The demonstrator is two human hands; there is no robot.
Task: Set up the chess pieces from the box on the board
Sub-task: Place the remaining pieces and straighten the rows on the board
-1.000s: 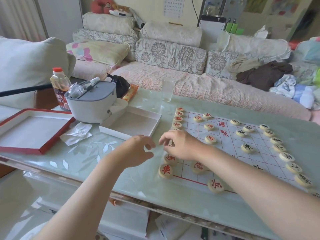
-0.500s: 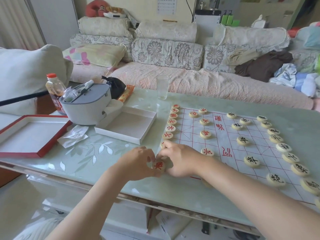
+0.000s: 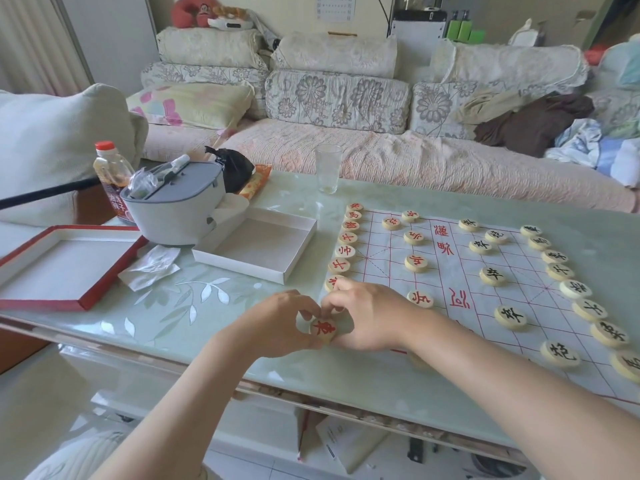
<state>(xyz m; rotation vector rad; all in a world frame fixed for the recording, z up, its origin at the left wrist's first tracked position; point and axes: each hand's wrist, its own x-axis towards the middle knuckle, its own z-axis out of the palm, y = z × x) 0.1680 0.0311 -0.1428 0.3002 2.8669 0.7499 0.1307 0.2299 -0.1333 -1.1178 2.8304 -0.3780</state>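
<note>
Board is white-ish with a red grid and red characters down the middle. Pieces are pale cream discs: red lettering on the left row, black lettering on the right row. Tabletop is pale green glass with a white leaf pattern. White box at far left, plus a lid with red edging and a white inside. Sofa cushions are cream with grey flowers, 1 pillow yellow with pink blotches.
</note>
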